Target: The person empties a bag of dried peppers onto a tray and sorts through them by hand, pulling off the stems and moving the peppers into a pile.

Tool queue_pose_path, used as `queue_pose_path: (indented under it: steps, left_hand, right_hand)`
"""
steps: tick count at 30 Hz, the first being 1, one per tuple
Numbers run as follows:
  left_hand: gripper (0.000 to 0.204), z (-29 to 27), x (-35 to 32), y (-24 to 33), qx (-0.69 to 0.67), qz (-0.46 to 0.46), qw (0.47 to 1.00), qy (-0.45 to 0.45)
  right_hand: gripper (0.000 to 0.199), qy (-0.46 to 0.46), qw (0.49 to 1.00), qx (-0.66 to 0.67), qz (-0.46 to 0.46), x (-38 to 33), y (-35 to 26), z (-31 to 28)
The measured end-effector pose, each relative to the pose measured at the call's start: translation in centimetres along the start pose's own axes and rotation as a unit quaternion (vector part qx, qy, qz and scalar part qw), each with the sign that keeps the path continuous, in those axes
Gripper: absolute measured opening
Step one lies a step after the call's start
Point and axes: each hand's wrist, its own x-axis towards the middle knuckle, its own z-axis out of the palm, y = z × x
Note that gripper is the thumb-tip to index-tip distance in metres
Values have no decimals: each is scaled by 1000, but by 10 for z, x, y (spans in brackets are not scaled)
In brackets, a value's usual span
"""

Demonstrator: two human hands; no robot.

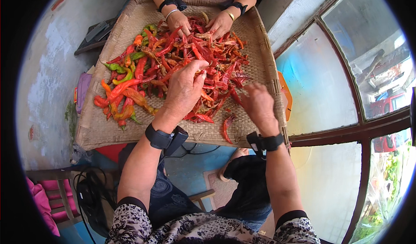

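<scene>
A pile of red chili peppers (pixel 216 83), many of them wrinkled and dried, covers the middle of a woven tray (pixel 93 127). Over the near side of this pile, my left hand (pixel 185 90) has its fingers curled in, thumb and forefinger close together. Whatever those fingers hold, if anything, is hidden among the red behind them. My right hand (pixel 261 104) is smeared by motion above the pile's right edge, so its fingers cannot be read. One loose red chili (pixel 227 129) lies on the weave between my wrists.
Across the tray, another person's left-side hand (pixel 178 23) and right-side hand (pixel 221 25) reach into the chilies. Fresher green and orange peppers (pixel 125 77) lie at left. A paned window (pixel 323 70) flanks the right, a worn wall (pixel 47 79) the left. A black bag (pixel 93 196) sits lower left.
</scene>
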Motion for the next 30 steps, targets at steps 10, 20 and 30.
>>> queue_pose_path:
  steps: [10, 20, 30]
  left_hand:
    - [27, -7, -2, 0, 38, 28, 999, 6]
    - [27, -1, -1, 1, 30, -5, 999, -10]
    - [26, 1, 2, 2, 23, 10, 1000, -17]
  right_hand:
    - [11, -35, 999, -13, -6, 0, -13, 2]
    - [7, 243, 957, 129, 93, -5, 31, -45]
    - [33, 28, 982, 186, 1, 5, 6, -12]
